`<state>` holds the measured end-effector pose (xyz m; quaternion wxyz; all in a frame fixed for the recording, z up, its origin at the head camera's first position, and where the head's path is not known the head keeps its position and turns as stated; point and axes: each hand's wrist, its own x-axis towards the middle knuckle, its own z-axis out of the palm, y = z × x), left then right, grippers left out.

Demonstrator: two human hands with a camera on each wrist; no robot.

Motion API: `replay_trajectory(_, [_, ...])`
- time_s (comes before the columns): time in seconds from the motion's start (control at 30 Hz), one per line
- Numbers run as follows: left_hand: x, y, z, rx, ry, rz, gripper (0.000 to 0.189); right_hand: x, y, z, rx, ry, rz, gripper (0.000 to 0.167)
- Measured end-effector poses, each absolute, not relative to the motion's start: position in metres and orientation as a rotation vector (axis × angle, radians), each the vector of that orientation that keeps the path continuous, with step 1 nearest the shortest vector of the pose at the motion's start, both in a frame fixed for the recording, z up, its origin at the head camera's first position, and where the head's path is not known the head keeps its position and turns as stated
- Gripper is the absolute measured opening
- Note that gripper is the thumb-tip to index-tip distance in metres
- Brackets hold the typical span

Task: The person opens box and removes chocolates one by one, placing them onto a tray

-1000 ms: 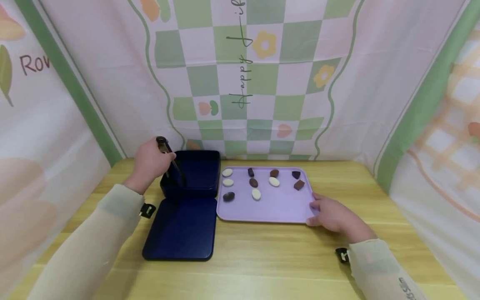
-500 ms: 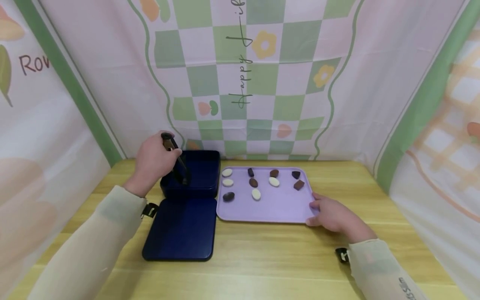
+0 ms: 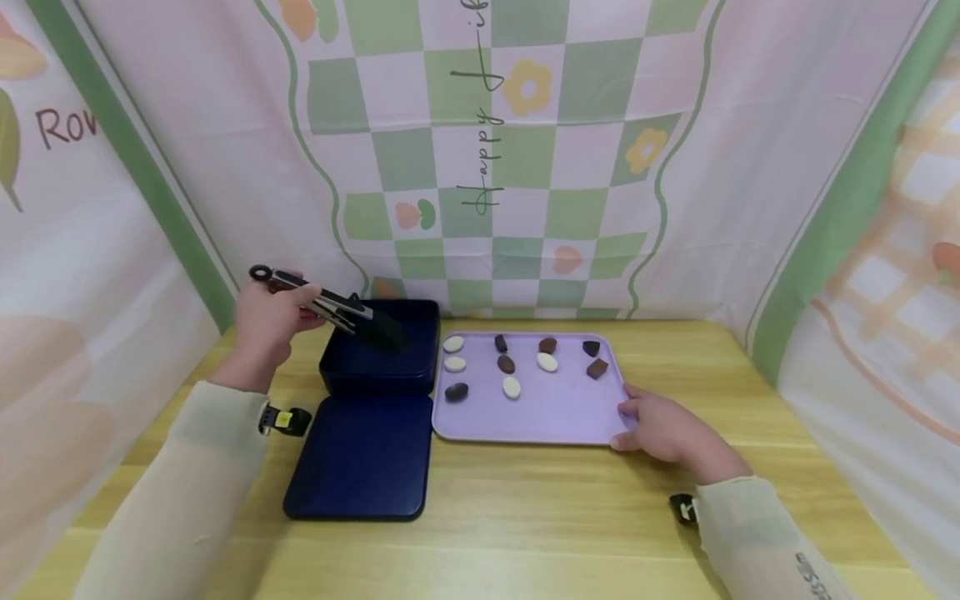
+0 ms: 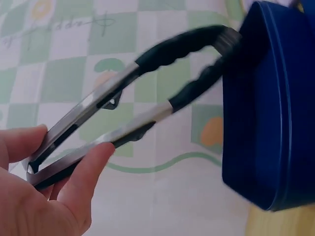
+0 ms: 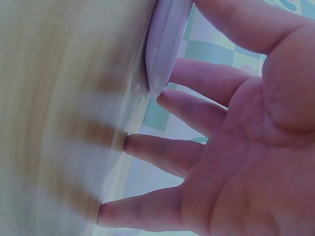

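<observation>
My left hand (image 3: pixel 270 321) holds a pair of kitchen tongs (image 3: pixel 330 302) with steel arms and black heads near their hinged end. In the left wrist view, the tongs (image 4: pixel 110 120) slant up, their tips close together at the mouth of the dark blue box (image 4: pixel 256 147). From the head view, the tips hang over the inside of that box (image 3: pixel 378 383). My right hand (image 3: pixel 660 427) touches the right edge of a lilac tray (image 3: pixel 555 417). Its fingers (image 5: pixel 162 152) are straight and spread, fingertips at the tray rim (image 5: pixel 165 54) and the tabletop. White, brown and black chocolates (image 3: pixel 512 387) lie on the tray.
A flat dark blue lid (image 3: pixel 360 458) lies in front of the box, beside the tray's left edge. The wooden table (image 3: pixel 540 517) ends at a printed checked curtain (image 3: pixel 517 167) behind. More curtain hangs on both sides.
My left hand has moved left and turned, tilting the tongs from steep to nearly level, their heads still over the box. The right hand, tray and chocolates stay put.
</observation>
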<state>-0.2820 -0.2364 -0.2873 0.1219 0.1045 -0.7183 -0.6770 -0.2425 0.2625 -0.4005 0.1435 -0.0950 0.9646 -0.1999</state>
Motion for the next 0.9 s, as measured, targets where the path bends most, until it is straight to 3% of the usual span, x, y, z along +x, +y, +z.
replay_trajectory(0.33, [-0.281,-0.220,-0.302,0.307,-1.664,-2.547,0.023,-0.243,0.264,-0.400,-0.288,2.784,-0.571,0.068])
replay_trajectory(0.9, [-0.281,-0.090,-0.356,0.376,-1.577,-2.546,0.024,-0.243,0.266,-0.406,-0.298,2.798,-0.579,0.066])
